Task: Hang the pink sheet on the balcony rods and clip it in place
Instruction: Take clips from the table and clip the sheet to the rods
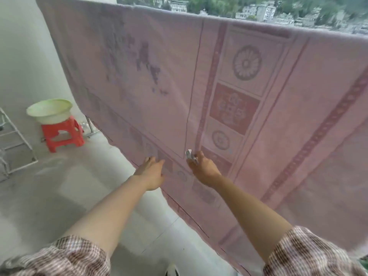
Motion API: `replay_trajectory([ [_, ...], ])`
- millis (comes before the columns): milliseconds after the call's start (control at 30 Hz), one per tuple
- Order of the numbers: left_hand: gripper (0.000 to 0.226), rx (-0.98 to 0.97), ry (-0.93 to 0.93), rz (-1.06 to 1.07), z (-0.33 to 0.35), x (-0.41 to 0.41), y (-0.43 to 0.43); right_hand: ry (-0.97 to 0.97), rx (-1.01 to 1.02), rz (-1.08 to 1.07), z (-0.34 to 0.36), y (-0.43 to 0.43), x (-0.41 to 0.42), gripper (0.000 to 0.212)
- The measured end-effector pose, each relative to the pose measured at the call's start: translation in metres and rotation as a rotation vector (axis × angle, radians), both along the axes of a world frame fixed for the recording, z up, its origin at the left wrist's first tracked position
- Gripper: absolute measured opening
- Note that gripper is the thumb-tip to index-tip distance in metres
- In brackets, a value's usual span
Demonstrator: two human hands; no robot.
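The pink sheet (258, 116), patterned with flowers and bands, hangs over a rod hidden under its top fold and fills most of the view. My left hand (152, 171) reaches to the sheet's lower part with straight fingers touching the cloth. My right hand (203, 168) is close to the sheet, just right of the left one, and pinches a small metal clip (190, 155) that points at the cloth near a vertical fold line. The rod itself is not visible.
A pale green basin (49, 110) sits on a red plastic stool (62, 136) at the left by the white wall. A white metal rack (14, 140) stands at the far left edge. Grey tiled floor (59, 196) lies below. Buildings and trees show beyond the sheet's top.
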State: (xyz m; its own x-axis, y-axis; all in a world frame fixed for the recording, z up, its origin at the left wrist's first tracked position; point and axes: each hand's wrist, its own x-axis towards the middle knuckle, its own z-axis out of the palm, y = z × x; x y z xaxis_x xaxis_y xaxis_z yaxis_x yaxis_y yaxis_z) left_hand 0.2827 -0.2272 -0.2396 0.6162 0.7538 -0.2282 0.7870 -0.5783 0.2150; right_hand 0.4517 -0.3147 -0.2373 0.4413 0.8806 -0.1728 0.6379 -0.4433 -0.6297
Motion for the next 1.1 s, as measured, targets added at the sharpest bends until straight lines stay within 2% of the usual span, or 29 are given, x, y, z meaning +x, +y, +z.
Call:
replay_trajectory([
  [133,0.052,0.048,-0.028,0.093,0.013,-0.021,0.086,0.016,0.066,0.088,0.018,0.1,-0.015,0.045],
  [300,0.051,0.111,-0.039,0.135,0.033,-0.033,0.199,-0.009,0.126,0.19,0.034,0.237,-0.03,0.032],
  [467,0.051,0.143,-0.008,0.175,0.045,-0.056,0.298,-0.076,0.133,0.291,0.051,0.359,-0.051,0.043],
  [667,0.047,0.209,-0.023,0.302,0.065,-0.114,0.433,-0.045,0.241,0.345,0.068,0.502,-0.105,0.052],
  [833,0.045,0.223,-0.111,0.377,0.069,-0.174,0.56,0.04,0.257,0.366,0.08,0.629,-0.156,0.032],
  [933,0.048,0.23,-0.143,0.4,0.074,-0.217,0.637,0.079,0.269,0.366,0.085,0.709,-0.191,0.035],
  [1033,0.047,0.22,-0.117,0.383,0.086,-0.264,0.715,0.207,0.297,0.31,0.095,0.787,-0.229,0.036],
  [1100,0.045,0.21,-0.131,0.39,0.096,-0.294,0.767,0.275,0.32,0.282,0.105,0.832,-0.252,0.028],
])
